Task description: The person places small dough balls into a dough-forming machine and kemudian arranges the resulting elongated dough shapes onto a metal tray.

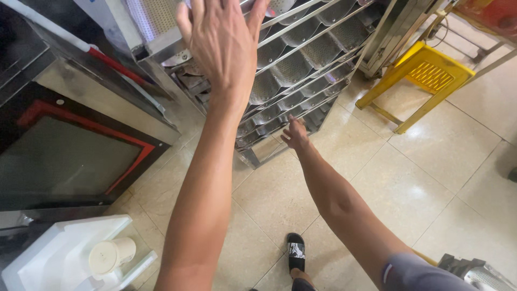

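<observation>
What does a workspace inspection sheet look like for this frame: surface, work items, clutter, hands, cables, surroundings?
Surface: glossy beige tiled floor.
Work items: metal rack stacked with perforated wavy baking trays.
Clutter: white tub holding a white cup; yellow stool.
Hands: left hand open, raised at the rack's upper trays; right hand reaching the lower trays, grip unclear.
Cables: nothing seen.
Surroundings: oven door with red trim; black sandal.

No packages, labels, signs, screens.

The left hand point(223, 46) hides part of the tray rack point(301, 70); its fingers point(186, 19) run past the top edge.
</observation>
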